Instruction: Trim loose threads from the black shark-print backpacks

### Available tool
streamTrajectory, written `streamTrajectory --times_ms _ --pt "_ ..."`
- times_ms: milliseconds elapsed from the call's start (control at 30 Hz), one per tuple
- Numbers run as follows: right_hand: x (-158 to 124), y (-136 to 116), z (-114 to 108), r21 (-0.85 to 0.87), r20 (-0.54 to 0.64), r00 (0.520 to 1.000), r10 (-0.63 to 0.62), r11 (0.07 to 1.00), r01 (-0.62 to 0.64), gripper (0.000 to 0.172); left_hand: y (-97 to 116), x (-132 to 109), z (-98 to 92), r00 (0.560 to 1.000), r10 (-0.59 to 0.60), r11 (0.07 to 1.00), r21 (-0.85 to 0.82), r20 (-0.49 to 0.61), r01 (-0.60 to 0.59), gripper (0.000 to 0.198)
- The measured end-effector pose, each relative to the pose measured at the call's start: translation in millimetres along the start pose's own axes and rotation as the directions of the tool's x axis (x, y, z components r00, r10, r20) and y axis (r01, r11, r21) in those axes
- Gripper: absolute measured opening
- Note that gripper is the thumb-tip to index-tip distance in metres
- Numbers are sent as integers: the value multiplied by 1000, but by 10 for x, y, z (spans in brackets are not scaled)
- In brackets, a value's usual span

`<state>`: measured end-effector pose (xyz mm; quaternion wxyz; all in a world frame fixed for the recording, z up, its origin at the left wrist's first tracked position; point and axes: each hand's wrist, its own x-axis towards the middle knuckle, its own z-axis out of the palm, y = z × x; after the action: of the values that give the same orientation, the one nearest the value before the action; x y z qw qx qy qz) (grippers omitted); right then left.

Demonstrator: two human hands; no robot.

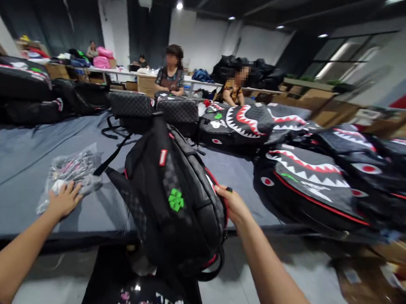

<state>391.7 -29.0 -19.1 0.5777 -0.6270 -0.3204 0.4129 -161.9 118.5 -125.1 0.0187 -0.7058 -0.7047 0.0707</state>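
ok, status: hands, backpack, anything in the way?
Left hand spread on plastic bag; right hand holding black backpack by its side. Backpack tilted at near edge of table. Black strap stretches toward plastic bag; shark-mouth backpacks crowd the right.

My right fingers gripping edge of black backpack, tilted at near edge of grey worktop; green patch and red-and-white label on its side; my left fingers spread at near edge of clear plastic bag lying on worktop; shark-mouth backpacks to right, checkered bags behind; two people across worktop from me
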Motion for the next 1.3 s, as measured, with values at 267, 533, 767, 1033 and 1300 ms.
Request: streamTrajectory --times_ms 267,533,767,1033,1300 --pt "-503 1310 337 -292 -40 992 117 948 -124 35 1027 -521 -695 906 117 914 -314 -407 -259 58" --pt "-485 519 -146 -481 -127 971 -203 869 119 62 2728 -1378 -241 620 695 612 -154 -364 -776 75" --pt "-495 201 680 -377 38 904 -425 832 407 71 2711 -1693 -165 587 728 525 -264 -355 -809 69" --pt "44 818 641 -781 286 669 -686 237 577 56 972 -422 -411 930 -327 822 -536 -170 191 68" --pt "303 992 466 -885 46 702 -710 297 358 70 378 424 -26 863 -500 753 -454 75 476 88"
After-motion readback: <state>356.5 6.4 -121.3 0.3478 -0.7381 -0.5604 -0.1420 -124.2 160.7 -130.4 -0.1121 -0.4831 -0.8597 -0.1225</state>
